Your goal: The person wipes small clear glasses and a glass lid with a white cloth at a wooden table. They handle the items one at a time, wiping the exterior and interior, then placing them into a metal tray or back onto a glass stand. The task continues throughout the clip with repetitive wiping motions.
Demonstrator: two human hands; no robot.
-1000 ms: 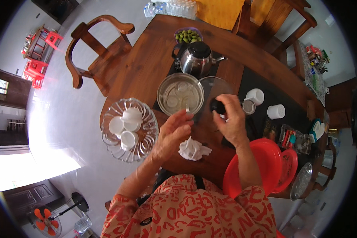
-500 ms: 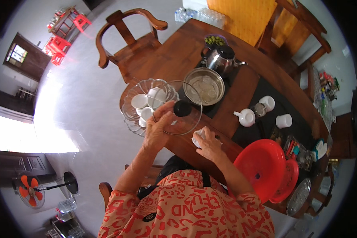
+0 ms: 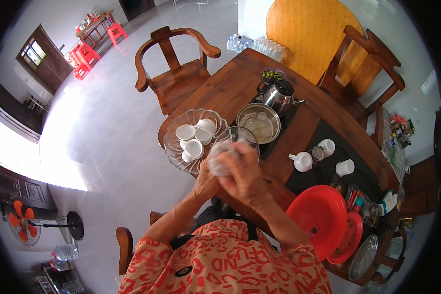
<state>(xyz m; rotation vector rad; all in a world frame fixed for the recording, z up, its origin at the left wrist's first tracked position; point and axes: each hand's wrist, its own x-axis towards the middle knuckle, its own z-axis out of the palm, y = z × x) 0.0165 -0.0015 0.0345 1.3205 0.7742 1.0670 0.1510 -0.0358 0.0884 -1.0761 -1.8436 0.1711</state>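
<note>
My left hand (image 3: 207, 180) grips a round glass lid (image 3: 249, 134) from its near left side, in front of my chest. Over the lid, my right hand (image 3: 246, 177) presses a crumpled white cloth or tissue (image 3: 219, 156) against the glass; the cloth and fingertips are smeared by motion. The lid's black knob is hidden now. Just beyond my left hand stands a scalloped glass bowl (image 3: 174, 156) with several white cups (image 3: 193, 149) in it. Past the lid, a steel pot (image 3: 240, 131) holds small clear glass cups in liquid.
Behind the pot are a steel kettle (image 3: 278, 102) and a bowl of green fruit (image 3: 272, 74). Right of it sit a white teapot (image 3: 303, 162), a glass jar (image 3: 318, 153) and white cups (image 3: 345, 167). A red basin (image 3: 318, 210) fills the near right table edge. An armchair (image 3: 174, 73) stands far left.
My right hand has risen from the table edge with the white cloth and come onto the lid. The lid has tilted, its knob now out of sight. The whole view has shifted slightly.
</note>
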